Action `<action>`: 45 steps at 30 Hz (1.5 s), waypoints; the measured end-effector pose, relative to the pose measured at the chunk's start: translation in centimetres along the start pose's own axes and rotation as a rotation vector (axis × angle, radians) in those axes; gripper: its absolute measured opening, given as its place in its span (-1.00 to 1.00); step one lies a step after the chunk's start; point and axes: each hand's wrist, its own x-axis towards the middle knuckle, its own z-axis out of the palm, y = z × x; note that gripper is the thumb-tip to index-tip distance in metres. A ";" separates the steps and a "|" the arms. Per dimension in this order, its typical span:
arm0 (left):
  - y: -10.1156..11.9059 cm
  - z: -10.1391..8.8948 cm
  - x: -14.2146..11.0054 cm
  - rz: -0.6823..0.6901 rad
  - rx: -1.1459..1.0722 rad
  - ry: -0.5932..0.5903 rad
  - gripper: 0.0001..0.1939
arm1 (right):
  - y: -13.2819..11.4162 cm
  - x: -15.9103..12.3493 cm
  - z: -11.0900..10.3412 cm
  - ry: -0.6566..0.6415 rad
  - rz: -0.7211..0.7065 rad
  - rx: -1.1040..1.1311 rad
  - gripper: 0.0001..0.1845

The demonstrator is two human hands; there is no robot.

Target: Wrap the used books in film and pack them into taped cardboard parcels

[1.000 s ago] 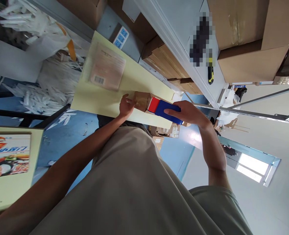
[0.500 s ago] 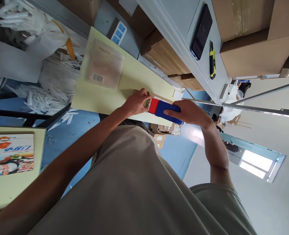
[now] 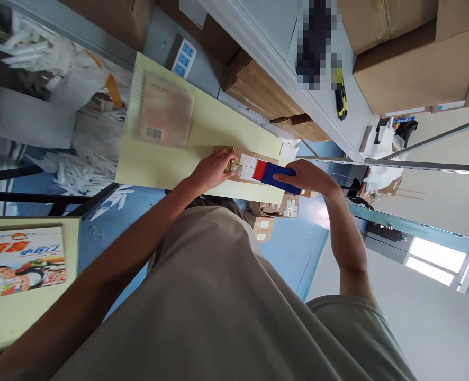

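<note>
A blue and red tape dispenser [image 3: 280,177] is in the grip of my right hand [image 3: 308,175], its red end toward the left. Beneath it lies a small cardboard box [image 3: 264,159] with a white label on top. My left hand [image 3: 214,170] is at the box's left end, fingers closed on the end of some clear packing tape [image 3: 236,168]. The tape appears to run across the label to the dispenser.
The box rests on a pale yellow board [image 3: 206,135] with a plastic-wrapped packet [image 3: 166,114]. A power strip [image 3: 184,58] and a yellow-black cutter [image 3: 341,100] are farther back. White scraps [image 3: 79,169] pile up at left; a printed picture box [image 3: 24,262] lies lower left.
The tape dispenser has moved right in my right hand, away from my left hand. More of the box and its white label shows between them. My left hand has shifted slightly left.
</note>
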 end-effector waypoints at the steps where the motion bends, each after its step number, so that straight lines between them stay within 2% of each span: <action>1: 0.1 0.0 -0.1 0.000 0.005 -0.003 -0.57 | 0.6 0.6 0.3 -0.015 0.005 0.016 -0.32; 7: 0.3 0.2 -0.9 -0.078 -0.010 0.057 -0.30 | 2.9 5.1 2.6 -0.054 -0.009 -0.001 -0.32; 12: 0.3 1.5 -2.1 -0.245 -0.031 0.196 -0.46 | 5.8 8.4 5.6 -0.013 -0.035 -0.111 -0.31; 16: 1.5 4.6 -1.5 -0.308 -0.043 0.242 -0.63 | 8.7 9.7 7.8 -0.030 -0.047 -0.041 -0.36; 20: 2.5 8.7 1.1 -0.412 0.007 0.267 -0.68 | 10.9 10.6 9.6 -0.026 -0.098 0.051 -0.32; 23: 2.6 11.0 3.1 -0.514 0.079 0.376 -0.69 | 12.0 11.5 10.7 0.005 -0.114 0.103 -0.29; 27: 2.3 12.3 4.5 -0.592 0.108 0.526 -0.72 | 13.0 12.3 11.5 0.006 -0.121 0.193 -0.31; 32: 2.5 13.2 4.9 -0.628 0.163 0.626 -0.76 | 14.1 12.2 11.9 -0.008 -0.162 0.291 -0.33; 37: 3.1 14.3 5.2 -0.648 0.182 0.649 -0.78 | 16.0 10.5 13.4 -0.009 -0.238 0.392 -0.33; 41: 3.2 14.4 5.5 -0.640 0.197 0.634 -0.77 | 19.6 7.5 14.6 -0.078 -0.235 0.509 -0.31; 45: 2.5 12.7 5.2 -0.677 0.232 0.665 -0.76 | 24.5 4.7 15.2 -0.188 -0.163 0.654 -0.35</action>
